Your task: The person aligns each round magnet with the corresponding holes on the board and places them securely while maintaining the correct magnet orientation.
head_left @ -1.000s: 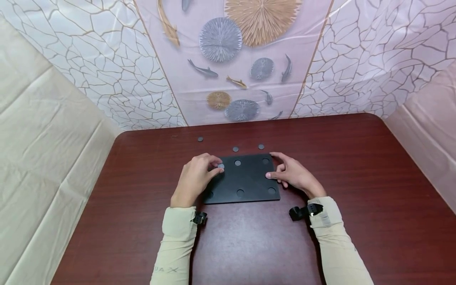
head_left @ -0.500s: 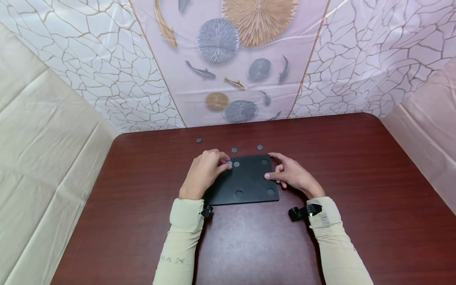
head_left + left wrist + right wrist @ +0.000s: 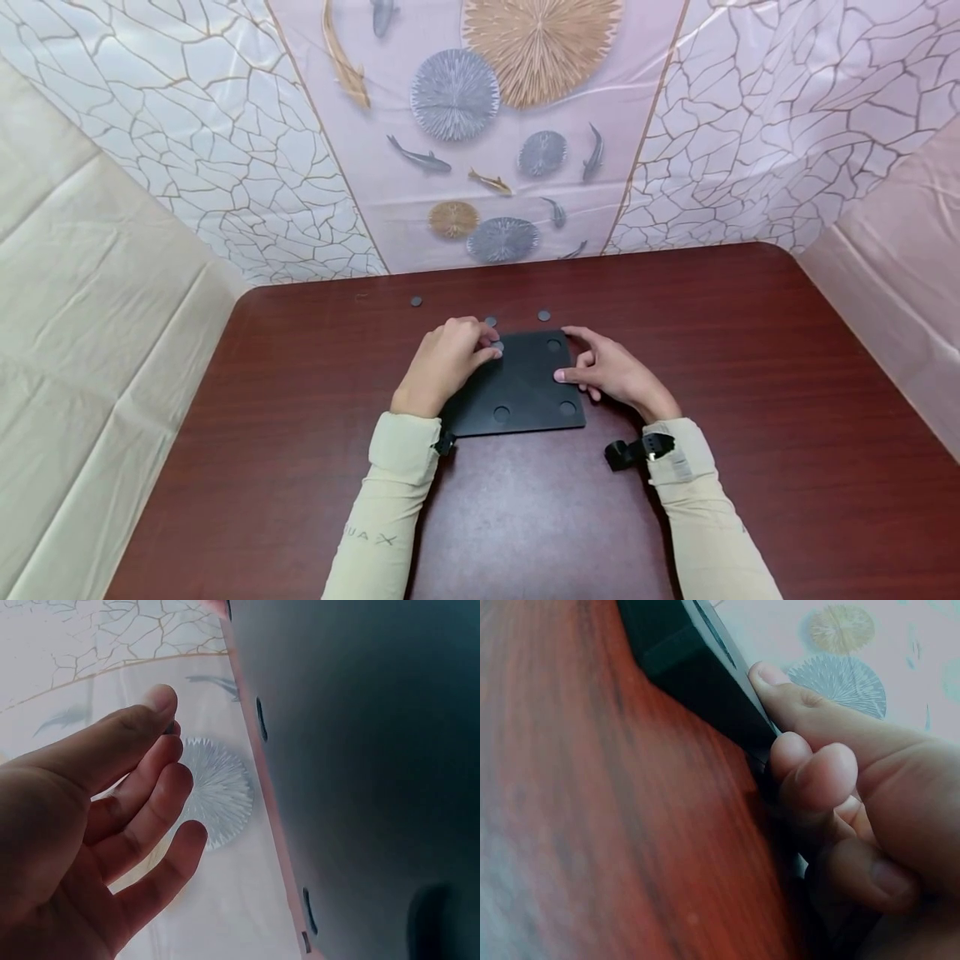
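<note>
A flat black board (image 3: 525,379) with round recesses lies on the table. Above its far left part is my left hand (image 3: 446,364), pinching a small grey disc (image 3: 498,347) between thumb and fingers. In the left wrist view only a dark sliver of the disc (image 3: 169,728) shows behind the thumb tip, and the other fingers are bent apart from it. My right hand (image 3: 618,372) grips the board's right edge, its thumb on the top face and its index finger at the far corner. In the right wrist view, curled fingers (image 3: 821,776) sit against the board's side (image 3: 697,682).
Beyond the board lie three loose grey discs: one at far left (image 3: 416,301), a middle disc (image 3: 491,322) near my left fingertips, and a right disc (image 3: 543,315). The reddish-brown table (image 3: 300,467) ends at a patterned cloth backdrop (image 3: 480,150). Plain cloth (image 3: 97,275) hangs at the sides.
My left hand has moved right over the board with the pinched disc, to where another disc lay in a far-row recess. The right hand stays at the board's right edge.
</note>
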The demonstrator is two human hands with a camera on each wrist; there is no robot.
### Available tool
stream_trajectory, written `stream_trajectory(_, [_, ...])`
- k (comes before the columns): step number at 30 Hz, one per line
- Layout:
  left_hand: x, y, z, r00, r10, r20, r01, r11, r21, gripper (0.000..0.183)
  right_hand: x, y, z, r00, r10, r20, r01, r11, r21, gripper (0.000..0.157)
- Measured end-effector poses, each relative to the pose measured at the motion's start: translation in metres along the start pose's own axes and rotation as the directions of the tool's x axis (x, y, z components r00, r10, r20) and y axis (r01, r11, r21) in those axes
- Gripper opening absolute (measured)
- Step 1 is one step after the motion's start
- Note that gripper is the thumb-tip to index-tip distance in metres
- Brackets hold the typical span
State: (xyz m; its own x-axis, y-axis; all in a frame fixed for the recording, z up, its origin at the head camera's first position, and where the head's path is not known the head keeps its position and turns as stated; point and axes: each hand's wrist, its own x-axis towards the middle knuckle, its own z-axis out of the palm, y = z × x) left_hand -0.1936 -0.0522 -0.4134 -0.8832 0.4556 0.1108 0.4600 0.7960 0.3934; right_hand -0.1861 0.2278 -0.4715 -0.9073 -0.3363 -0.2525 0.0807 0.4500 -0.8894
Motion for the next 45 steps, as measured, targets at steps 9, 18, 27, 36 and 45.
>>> stream_trajectory(9, [0.010, 0.007, 0.007, 1.000, 0.028, -0.002, -0.028, 0.996, -0.081, 0.022, -0.002, -0.002, -0.001, 1.000, -0.007, 0.002, 0.007, 1.000, -0.008, 0.089])
stream_trajectory(18, [0.018, 0.014, 0.013, 1.000, 0.031, 0.002, -0.031, 0.993, -0.113, 0.021, -0.001, -0.003, -0.001, 1.000, -0.005, 0.005, 0.005, 1.000, -0.010, 0.086])
stream_trajectory(27, [0.022, 0.025, 0.022, 1.000, 0.005, 0.014, -0.005, 0.999, -0.033, 0.021, 0.000, -0.002, 0.000, 1.000, -0.008, 0.016, 0.008, 1.000, 0.003, 0.087])
stream_trajectory(36, [0.028, 0.028, 0.029, 1.000, -0.007, -0.028, 0.006, 1.000, -0.028, 0.022, -0.001, -0.002, -0.001, 1.000, -0.022, 0.022, 0.022, 1.000, 0.015, 0.088])
stream_trajectory(45, [0.031, 0.032, 0.033, 0.999, 0.001, -0.037, -0.002, 1.000, -0.008, 0.023, -0.002, -0.003, 0.000, 1.000, -0.020, 0.017, 0.020, 1.000, 0.020, 0.088])
